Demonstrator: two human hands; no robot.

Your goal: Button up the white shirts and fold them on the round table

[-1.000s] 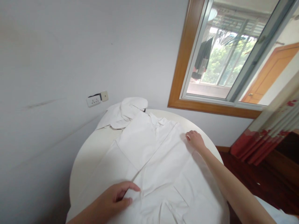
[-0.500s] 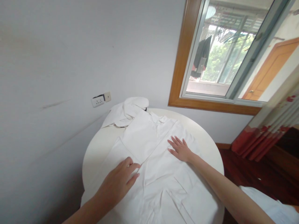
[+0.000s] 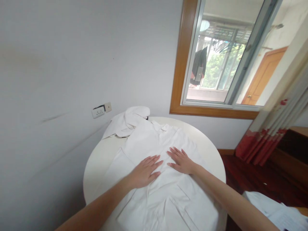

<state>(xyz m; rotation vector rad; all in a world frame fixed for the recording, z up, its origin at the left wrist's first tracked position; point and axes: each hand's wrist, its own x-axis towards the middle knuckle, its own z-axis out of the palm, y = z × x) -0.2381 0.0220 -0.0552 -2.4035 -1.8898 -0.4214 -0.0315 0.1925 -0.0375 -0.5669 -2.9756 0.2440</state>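
Observation:
A white long-sleeved garment, like a shirt or coat (image 3: 144, 141), lies spread over a round white table (image 3: 95, 171), its collar toward the wall and its lower part toward me. My left hand (image 3: 145, 170) rests flat on the middle of the cloth with fingers stretched out. Just to its right, my right hand (image 3: 181, 160) also lies flat on the fabric, fingers spread. A small gap separates the two sets of fingertips. Wrinkles and a pocket-like seam show in the cloth below the hands. Neither hand grips anything.
Bunched white cloth (image 3: 130, 120) sits at the table's far left edge against the wall. A power socket (image 3: 98, 112) is above it. A wood-framed window (image 3: 187, 109) and a red-and-cream curtain (image 3: 255, 144) stand to the right. White cloth (image 3: 271, 208) lies at the lower right.
My left hand has let go of the garment's front edge and moved right and up, now flat on the cloth. My right hand stays flat in nearly the same place. The view has shifted slightly.

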